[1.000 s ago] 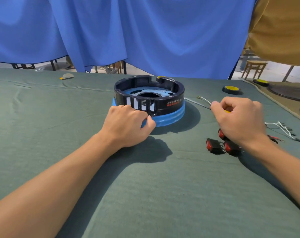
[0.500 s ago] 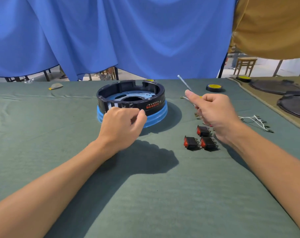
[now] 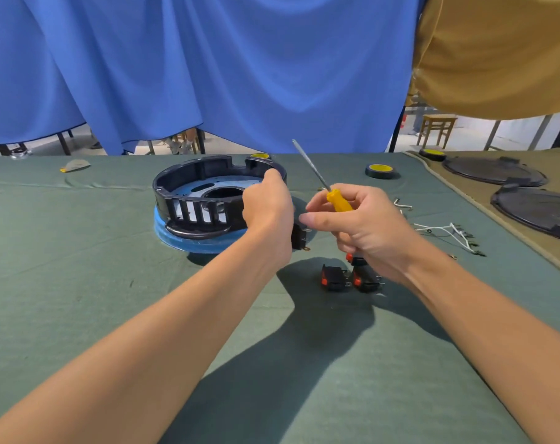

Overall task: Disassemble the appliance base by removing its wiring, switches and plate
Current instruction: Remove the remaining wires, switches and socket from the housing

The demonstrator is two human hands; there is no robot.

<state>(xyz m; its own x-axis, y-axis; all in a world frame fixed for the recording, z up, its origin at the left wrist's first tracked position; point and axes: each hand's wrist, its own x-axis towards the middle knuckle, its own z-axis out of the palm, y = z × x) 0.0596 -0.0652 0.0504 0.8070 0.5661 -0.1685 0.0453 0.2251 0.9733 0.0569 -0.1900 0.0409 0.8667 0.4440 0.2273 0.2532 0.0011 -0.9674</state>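
The round black appliance base (image 3: 192, 200) with a blue bottom ring sits on the green cloth, a pale metal plate (image 3: 195, 191) showing inside it. My left hand (image 3: 267, 208) grips the base's right rim. My right hand (image 3: 362, 229) holds a yellow-handled screwdriver (image 3: 331, 193), its shaft pointing up and away. A black switch (image 3: 299, 237) sticks out from behind my left wrist. Three red-and-black switches (image 3: 334, 277) lie on the cloth below my right hand. White wires (image 3: 445, 230) lie to the right.
A roll of black-and-yellow tape (image 3: 380, 170) lies behind my right hand, and another (image 3: 431, 153) at the far right. Dark round lids (image 3: 535, 213) sit on a brown mat on the right. A small cap (image 3: 75, 165) rests far left. Blue curtain hangs behind the table.
My right hand has lifted the screwdriver off the table and raised its shaft upright. My left hand moved from the base's front wall to its right rim, and the base has been turned.
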